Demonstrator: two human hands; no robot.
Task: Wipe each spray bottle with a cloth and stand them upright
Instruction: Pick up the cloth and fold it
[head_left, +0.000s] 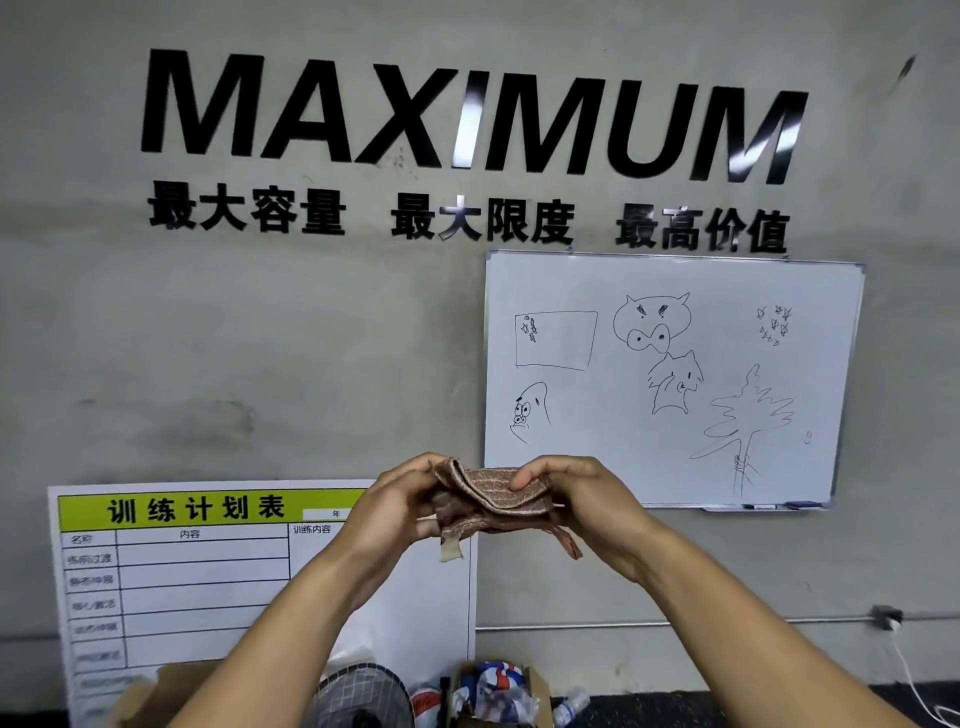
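The brown cloth (493, 504) is up in the air in front of you, folded into a thick pad and stretched between both hands, with a pale tag end and a loose corner hanging from its lower edge. Your left hand (395, 514) pinches the cloth's left end, fingers curled round the fold and thumb on top. Your right hand (587, 509) grips the right end, thumb pressed across the upper face and the other fingers tucked behind the cloth. Both forearms rise from the bottom of the view toward the middle. No spray bottle can be made out for certain; down at the bottom edge, between your arms, you have a cardboard box (498, 696) stuffed with crumpled wrappers, a clear plastic water bottle (571, 706) lying on its side just to its right, and a round wire fan grille (358, 696) to its left. Behind your hands, a grey wall carries black "MAXIMUM" lettering (472, 117) above Chinese characters. A whiteboard (670, 379) with cartoon doodles hangs to the right, and a training chart (208, 571) with a green header leans against the wall at lower left.
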